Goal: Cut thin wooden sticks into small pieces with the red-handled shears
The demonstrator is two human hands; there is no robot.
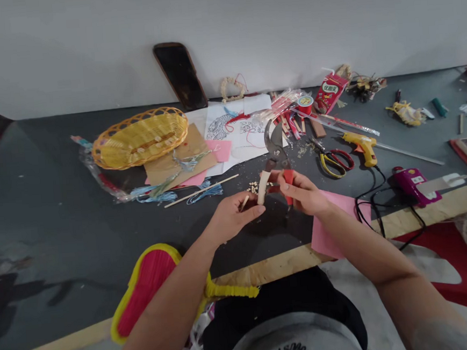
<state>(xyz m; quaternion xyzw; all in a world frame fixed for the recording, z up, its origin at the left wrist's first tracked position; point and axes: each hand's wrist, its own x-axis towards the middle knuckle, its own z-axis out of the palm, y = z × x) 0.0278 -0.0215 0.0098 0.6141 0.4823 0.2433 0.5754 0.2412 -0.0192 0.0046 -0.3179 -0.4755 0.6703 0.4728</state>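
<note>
My left hand is closed around a short, pale, curved piece that looks like wood, held upright. A thin stick end also pokes out between its fingers. Across from it, my right hand grips red-handled pruning shears, their dark curved blades pointing away from me and spread apart. Whether my right fingertips touch the pale piece is hard to tell. Small pale cut bits lie on the table just behind my hands. A thin wooden stick rests to their left beside blue tassels.
A yellow woven basket stands back left, near a phone leaning on the wall. To the right lie scissors, a yellow glue gun and a purple power strip with black cables. A red-and-yellow paddle shape overlaps the front edge.
</note>
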